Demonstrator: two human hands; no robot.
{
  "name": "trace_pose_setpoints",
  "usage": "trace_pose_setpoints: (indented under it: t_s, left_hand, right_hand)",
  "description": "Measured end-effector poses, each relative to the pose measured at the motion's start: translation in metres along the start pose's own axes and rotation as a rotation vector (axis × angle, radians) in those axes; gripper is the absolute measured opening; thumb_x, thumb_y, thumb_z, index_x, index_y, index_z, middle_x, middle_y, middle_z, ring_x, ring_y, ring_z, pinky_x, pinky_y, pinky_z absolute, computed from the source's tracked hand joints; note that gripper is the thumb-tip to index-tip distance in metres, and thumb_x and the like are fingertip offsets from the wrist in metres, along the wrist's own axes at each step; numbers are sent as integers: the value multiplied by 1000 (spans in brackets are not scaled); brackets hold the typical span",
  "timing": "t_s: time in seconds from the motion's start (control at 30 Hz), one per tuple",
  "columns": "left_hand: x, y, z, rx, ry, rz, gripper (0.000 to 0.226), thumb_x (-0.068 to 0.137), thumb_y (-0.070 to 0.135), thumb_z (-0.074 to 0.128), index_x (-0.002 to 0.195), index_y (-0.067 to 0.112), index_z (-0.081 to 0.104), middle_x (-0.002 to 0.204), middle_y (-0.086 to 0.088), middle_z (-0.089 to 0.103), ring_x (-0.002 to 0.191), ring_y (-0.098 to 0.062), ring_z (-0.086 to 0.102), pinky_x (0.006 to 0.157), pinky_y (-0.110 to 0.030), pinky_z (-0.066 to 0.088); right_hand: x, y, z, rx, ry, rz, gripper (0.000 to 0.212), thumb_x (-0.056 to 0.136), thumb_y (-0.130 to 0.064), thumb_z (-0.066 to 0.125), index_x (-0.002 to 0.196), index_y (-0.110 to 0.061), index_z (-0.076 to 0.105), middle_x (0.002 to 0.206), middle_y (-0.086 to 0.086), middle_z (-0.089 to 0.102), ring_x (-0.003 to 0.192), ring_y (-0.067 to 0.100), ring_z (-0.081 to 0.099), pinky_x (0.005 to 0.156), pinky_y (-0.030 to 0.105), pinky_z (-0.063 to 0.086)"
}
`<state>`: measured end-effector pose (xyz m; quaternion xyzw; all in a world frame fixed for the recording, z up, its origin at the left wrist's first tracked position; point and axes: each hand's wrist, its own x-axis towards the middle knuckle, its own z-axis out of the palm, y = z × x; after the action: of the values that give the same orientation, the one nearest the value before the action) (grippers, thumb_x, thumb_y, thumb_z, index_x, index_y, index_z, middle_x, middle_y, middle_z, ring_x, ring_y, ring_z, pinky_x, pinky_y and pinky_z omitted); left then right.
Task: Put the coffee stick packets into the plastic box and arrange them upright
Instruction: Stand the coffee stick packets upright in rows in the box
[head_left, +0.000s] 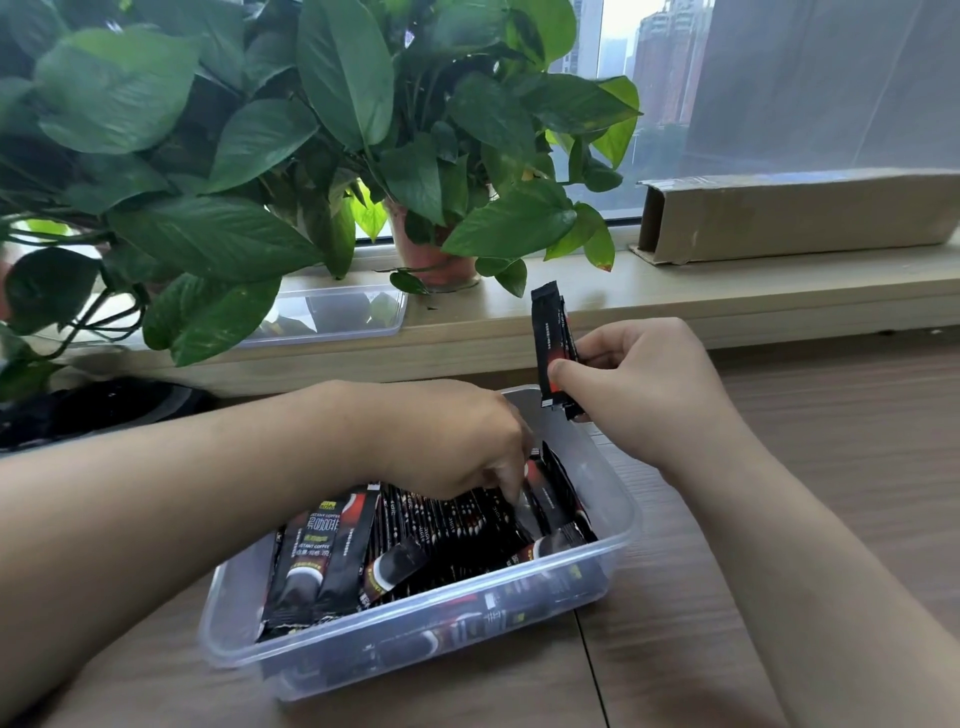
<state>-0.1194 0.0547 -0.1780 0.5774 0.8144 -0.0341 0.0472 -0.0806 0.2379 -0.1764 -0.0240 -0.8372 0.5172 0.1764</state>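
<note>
I saw the right hand (639, 374) pinching a few coffee stick packets (551, 332) upright just above the plastic box (621, 525), at its far corner; the left hand (457, 436) was inside the box, fingers down among the leaning packets (447, 525) (whether gripping one, I couldn't tell)

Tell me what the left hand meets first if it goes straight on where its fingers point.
The coffee packets in the plastic box: the left hand points its fingers down into that row and seems to be touching it, though depth is unclear.
</note>
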Motion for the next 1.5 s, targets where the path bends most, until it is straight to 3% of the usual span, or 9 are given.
trace_pose_setpoints:
  t_s: [0.1,0.2,0.3,0.57,0.7,0.9,1.13,1.37,1.5]
  left_hand:
    - [0,3,-1,-25,-30,-34,34,82,0,56,97,21,79,99,3,72,97,-18,64,81,-31,52]
    - [5,4,5,26,9,-71,18,91,19,62,106,24,73,97,4,73,93,-20,65,78,-35,52]
    - [8,3,7,60,57,-49,21,90,33,66,110,26,71,94,7,73,87,-15,64,70,-28,47]
    - [22,-1,11,217,-10,-15,21,88,33,64,105,24,71,96,2,63,91,-19,60,60,-32,44]
    - [19,-2,13,189,50,5,17,92,32,62,102,21,71,97,1,60,85,-16,57,59,-27,29]
    - [11,-3,20,134,87,-19,23,100,32,51,112,25,70,99,1,62,83,-19,62,59,-36,49]
    - [6,3,7,216,97,19,19,98,17,52,106,20,69,108,-8,57,78,-30,62,54,-37,50]
    - [-3,2,2,122,-22,13,20,94,10,52,98,14,71,109,-5,55,93,-27,61,72,-41,52]
    - [-6,9,4,21,36,-51,29,90,4,52,109,12,71,110,-3,65,105,-20,56,87,-25,41]
  right_hand:
    - [0,1,0,0,-6,5,9,73,-22,78,66,-18,76,62,-3,73,69,21,73,74,45,62]
    - [0,1,0,-2,-4,7,9,74,-22,78,66,-17,76,62,-2,73,69,22,73,74,45,61]
    - [0,1,0,4,8,9,8,73,-21,77,66,-17,76,61,-2,73,69,23,73,74,45,61]
    - [2,5,0,6,-7,11,6,71,-23,76,66,-19,76,61,-3,73,70,23,72,73,46,62]
    - [2,5,-1,8,-1,9,7,71,-23,76,65,-20,76,61,-3,73,69,23,72,72,46,61]
    - [1,7,1,2,-9,32,9,72,-22,76,64,-22,75,61,-3,72,70,24,71,73,46,61]
    - [3,9,-1,42,-26,74,6,71,-22,76,65,-22,77,63,-2,73,72,25,72,74,47,61]
    - [4,10,0,42,-28,64,5,71,-23,76,66,-24,76,63,-1,73,72,25,72,76,48,61]
    - [3,9,0,31,-31,52,5,72,-22,76,67,-23,76,63,0,74,74,28,72,76,48,61]
